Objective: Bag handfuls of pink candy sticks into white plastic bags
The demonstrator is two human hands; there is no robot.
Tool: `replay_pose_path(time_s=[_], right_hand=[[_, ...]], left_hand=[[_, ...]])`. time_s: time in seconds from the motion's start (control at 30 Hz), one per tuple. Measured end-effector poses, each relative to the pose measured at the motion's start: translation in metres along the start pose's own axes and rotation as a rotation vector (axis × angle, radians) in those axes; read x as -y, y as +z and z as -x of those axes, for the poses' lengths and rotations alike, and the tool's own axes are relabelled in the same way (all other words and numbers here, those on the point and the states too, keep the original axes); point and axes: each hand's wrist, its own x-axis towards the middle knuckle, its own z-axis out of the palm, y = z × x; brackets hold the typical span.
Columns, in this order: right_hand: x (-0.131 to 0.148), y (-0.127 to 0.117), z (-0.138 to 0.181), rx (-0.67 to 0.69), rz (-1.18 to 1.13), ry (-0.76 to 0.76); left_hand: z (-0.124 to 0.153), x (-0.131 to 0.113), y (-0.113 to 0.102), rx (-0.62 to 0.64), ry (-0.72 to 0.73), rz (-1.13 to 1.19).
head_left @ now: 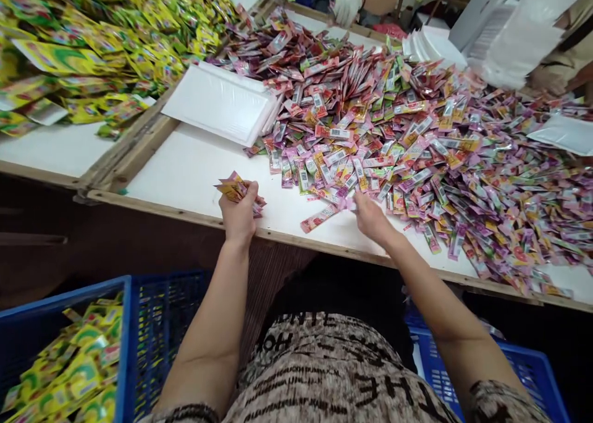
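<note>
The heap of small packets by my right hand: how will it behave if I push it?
The heap will probably spread rather than shift as one, since its packets lie loose at many angles. Each looks light, being small and slim. Glints suggest slick surfaces, so they may slip over one another.

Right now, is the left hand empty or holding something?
Holding something: a bunch of sachets sticks out of the closed left hand.
</note>
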Motion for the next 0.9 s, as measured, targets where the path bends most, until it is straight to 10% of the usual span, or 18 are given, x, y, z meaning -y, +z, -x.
replay_pose_path(time_s=[0.23,0.6,0.9], right_hand=[[-0.033,-0.006,-0.054,-0.011,0.141,-0.184],[-0.018,-0.054,-0.112,-0.355,-0.55,-0.073],[0.002,-0.001,-0.15,-0.295,-0.423,0.063]], left_hand=[[0.002,0.001,-0.003,-0.05,0.013,-0.029],[0.006,-0.001,-0.002,-0.074,0.02,-0.05],[0.008,-0.003,-0.003,-0.075,-0.033,-0.052]])
